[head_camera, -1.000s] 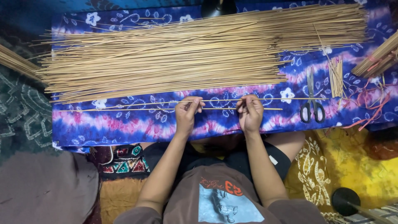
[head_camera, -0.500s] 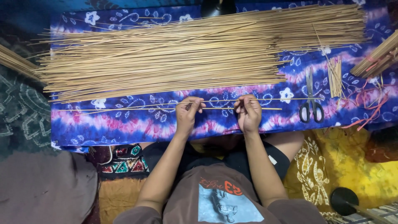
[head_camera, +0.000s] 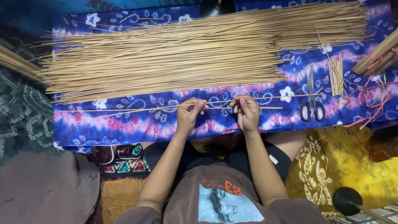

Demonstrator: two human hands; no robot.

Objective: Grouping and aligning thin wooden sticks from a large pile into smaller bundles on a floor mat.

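Note:
My left hand (head_camera: 190,113) and my right hand (head_camera: 245,111) each pinch thin bamboo sticks (head_camera: 145,108) that lie lengthwise across a blue and purple patterned cloth (head_camera: 137,126). The hands are a short way apart, fingertips closed on the sticks near their middle. Just beyond the hands spreads a large pile of long thin sticks (head_camera: 186,54), covering most of the cloth.
Black-handled scissors (head_camera: 312,103) lie on the cloth right of my right hand. A small bundle of short stick pieces (head_camera: 336,68) sits beyond them. Red string (head_camera: 371,101) and another stick bundle (head_camera: 379,54) are at far right. A black round stand (head_camera: 347,200) sits on yellow fabric.
Both hands stay at the same place on the sticks; the fingers shift only slightly.

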